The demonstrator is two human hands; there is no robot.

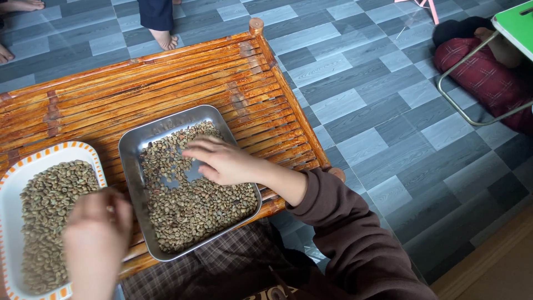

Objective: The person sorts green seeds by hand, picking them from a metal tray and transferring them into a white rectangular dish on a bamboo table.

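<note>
A low table [166, 78] made of orange-brown bamboo slats stands on a floor [377, 111] of grey tiles in light and dark squares. The slats run the long way, and a round post [256, 25] sticks up at the far corner.

2 trays sit on the table. The metal tray [133, 147] is in the middle, near the front edge. It holds a flat layer of pale green-brown beans [205, 208], with a bare patch of metal where the beans are pushed away. The white tray [11, 183] with an orange-striped rim is just beside it on the left and is full of the same kind of beans.

The right hand [222, 161] lies over the metal tray, fingers bent and loosely spread, tips touching the beans by the bare patch. It holds nothing that I can see. The left hand [97, 233] is blurry, between the 2 trays at the front edge. Its fingers look curled in, but I cannot tell if it holds a bean.

The person wears a brown sleeve [355, 239] and checked trousers [233, 261].

Around the room, bare feet [165, 39] stand on the tiles past the table. At the right, someone in red checked cloth [483, 78] sits by a metal frame [461, 72] with a green top [519, 25].
</note>
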